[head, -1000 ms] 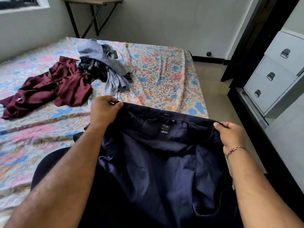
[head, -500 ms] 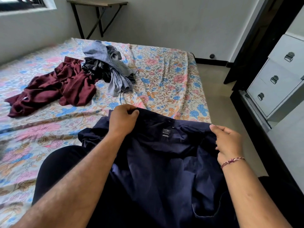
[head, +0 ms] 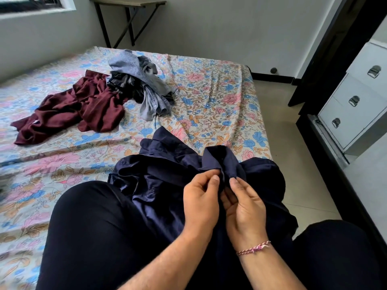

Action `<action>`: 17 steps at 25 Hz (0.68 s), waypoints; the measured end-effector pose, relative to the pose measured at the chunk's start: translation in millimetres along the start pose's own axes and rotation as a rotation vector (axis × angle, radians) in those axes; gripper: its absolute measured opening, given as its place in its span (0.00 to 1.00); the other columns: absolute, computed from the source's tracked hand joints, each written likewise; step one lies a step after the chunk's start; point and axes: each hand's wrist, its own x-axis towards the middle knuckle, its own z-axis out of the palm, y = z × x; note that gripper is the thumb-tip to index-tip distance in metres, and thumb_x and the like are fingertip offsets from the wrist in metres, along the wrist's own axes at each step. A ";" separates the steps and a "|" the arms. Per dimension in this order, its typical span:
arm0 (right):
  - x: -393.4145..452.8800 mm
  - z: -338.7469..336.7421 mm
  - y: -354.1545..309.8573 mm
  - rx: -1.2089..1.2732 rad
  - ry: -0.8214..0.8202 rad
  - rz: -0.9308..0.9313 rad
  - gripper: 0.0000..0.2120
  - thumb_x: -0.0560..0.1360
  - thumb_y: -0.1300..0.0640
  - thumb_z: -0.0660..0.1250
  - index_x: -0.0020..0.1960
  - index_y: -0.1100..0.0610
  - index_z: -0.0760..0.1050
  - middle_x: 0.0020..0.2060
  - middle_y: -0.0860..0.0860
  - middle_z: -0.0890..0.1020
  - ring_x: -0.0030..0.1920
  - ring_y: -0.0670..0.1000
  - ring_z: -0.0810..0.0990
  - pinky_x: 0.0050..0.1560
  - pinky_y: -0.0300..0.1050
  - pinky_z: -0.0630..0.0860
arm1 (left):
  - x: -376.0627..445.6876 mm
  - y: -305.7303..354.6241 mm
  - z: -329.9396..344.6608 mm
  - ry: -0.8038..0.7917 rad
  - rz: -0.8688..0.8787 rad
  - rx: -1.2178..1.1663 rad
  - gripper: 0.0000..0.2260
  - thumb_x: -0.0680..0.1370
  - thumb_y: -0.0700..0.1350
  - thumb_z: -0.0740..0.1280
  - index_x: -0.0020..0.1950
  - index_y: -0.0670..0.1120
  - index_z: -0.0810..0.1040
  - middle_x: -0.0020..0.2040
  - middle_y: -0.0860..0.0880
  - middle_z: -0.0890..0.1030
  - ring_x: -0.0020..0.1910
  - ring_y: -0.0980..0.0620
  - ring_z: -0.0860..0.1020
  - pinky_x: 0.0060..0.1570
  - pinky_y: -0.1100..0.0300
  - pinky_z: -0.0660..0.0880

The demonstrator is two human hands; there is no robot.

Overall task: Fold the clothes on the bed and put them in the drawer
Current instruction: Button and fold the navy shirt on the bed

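- Your left hand (head: pixel 201 197) and right hand (head: pixel 244 203) meet at lower centre, fingers curled, pinching one edge of the navy shirt (head: pixel 167 181) between them.
- The shirt lies bunched across your lap and the bed (head: pixel 219 105) edge.
- Match the two edges evenly, then lay it flat on the bed before you fold.
- A second ago your hands were wide apart, holding the shirt spread; now they are together.
- The maroon garment (head: pixel 69 114) and grey pile (head: pixel 142 84) wait at upper left; the drawers (head: pixel 354 114) stand shut at right.

Visible: one bed (head: pixel 219 105), three drawers (head: pixel 347 120), one folding table (head: pixel 127 2), two hands (head: pixel 201 197), one maroon garment (head: pixel 69 111), one navy garment (head: pixel 167 170).
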 end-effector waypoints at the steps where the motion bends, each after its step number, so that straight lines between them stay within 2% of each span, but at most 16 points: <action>1: 0.5 -0.4 0.7 -0.005 -0.007 -0.011 0.04 0.77 0.68 0.69 0.48 0.62 0.81 0.41 0.60 0.85 0.39 0.55 0.86 0.41 0.43 0.84 | -0.6 -1.5 -0.8 -0.019 0.051 0.060 0.09 0.79 0.39 0.73 0.50 0.54 0.86 0.48 0.51 0.88 0.49 0.55 0.85 0.55 0.55 0.82; 3: -0.3 -0.7 1.3 -0.012 -0.024 -0.029 0.04 0.77 0.68 0.69 0.47 0.62 0.81 0.40 0.60 0.86 0.38 0.56 0.86 0.40 0.45 0.84 | -2.6 -2.1 -2.3 -0.041 0.112 0.150 0.10 0.77 0.41 0.77 0.49 0.57 0.85 0.48 0.52 0.87 0.48 0.56 0.85 0.53 0.56 0.82; 6: -1.3 -1.9 1.9 -0.034 -0.039 -0.080 0.04 0.76 0.69 0.69 0.46 0.63 0.82 0.40 0.60 0.86 0.41 0.57 0.86 0.44 0.47 0.85 | 0.3 0.8 -2.4 -0.012 0.110 0.177 0.07 0.75 0.42 0.78 0.45 0.54 0.86 0.45 0.52 0.87 0.45 0.56 0.85 0.49 0.56 0.82; 9: 3.0 -6.3 1.4 -0.123 -0.055 -0.234 0.05 0.74 0.68 0.73 0.45 0.60 0.85 0.42 0.59 0.87 0.45 0.57 0.86 0.50 0.47 0.85 | 10.0 5.9 -5.4 0.030 0.062 0.189 0.05 0.75 0.44 0.79 0.42 0.52 0.87 0.43 0.52 0.87 0.42 0.57 0.85 0.46 0.58 0.82; 13: 6.0 -11.8 5.9 -0.494 -0.111 -0.477 0.06 0.74 0.65 0.76 0.47 0.55 0.87 0.44 0.54 0.88 0.48 0.55 0.87 0.53 0.48 0.83 | 10.1 10.1 -7.0 0.074 -0.121 0.061 0.04 0.74 0.43 0.79 0.40 0.49 0.88 0.40 0.50 0.87 0.41 0.52 0.86 0.46 0.52 0.83; 17: 7.8 -12.5 8.9 -0.618 -0.126 -0.550 0.08 0.74 0.65 0.76 0.47 0.52 0.86 0.43 0.48 0.88 0.47 0.50 0.87 0.53 0.46 0.82 | 4.0 17.1 -6.9 0.049 -0.189 -0.084 0.03 0.74 0.39 0.78 0.41 0.45 0.87 0.40 0.46 0.88 0.42 0.49 0.85 0.51 0.49 0.83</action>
